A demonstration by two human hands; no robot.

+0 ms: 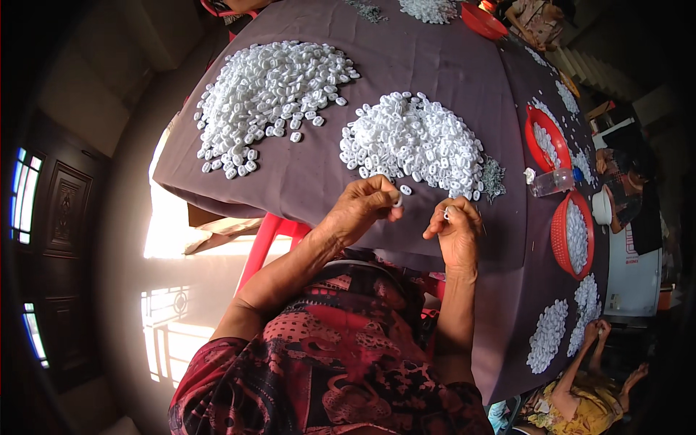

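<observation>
the left hand (366,203) pinches a small white plastic piece (398,201) between thumb and fingertips, and the right hand (458,226) pinches another white piece (446,213) at its fingertips; both hands hover just past the near edge of the worktop (304,181), close to each other but not touching

what could go wrong: the pieces are tiny and held only at the fingertips, so a loose pinch could let one drop, and since the hands sit right over the worktop's near edge it could fall into the lap or to the floor instead of onto the cloth. a stray piece (406,190) lies just beyond the left hand, and the near pile (413,141) starts right past the fingertips, so a wide sweep of a hand could push pieces off the edge or spread the pile. strong light from the left side may make the small white pieces hard to see against each other

how the pieces look: small, white, rounded plastic loops or clips with a hole through them, all alike, smooth and light. besides the near pile there is a second pile (268,98) farther left, a little heap of grey metal bits (494,177) at the right of the near pile, and red baskets (573,235) with more white pieces to the right
</observation>
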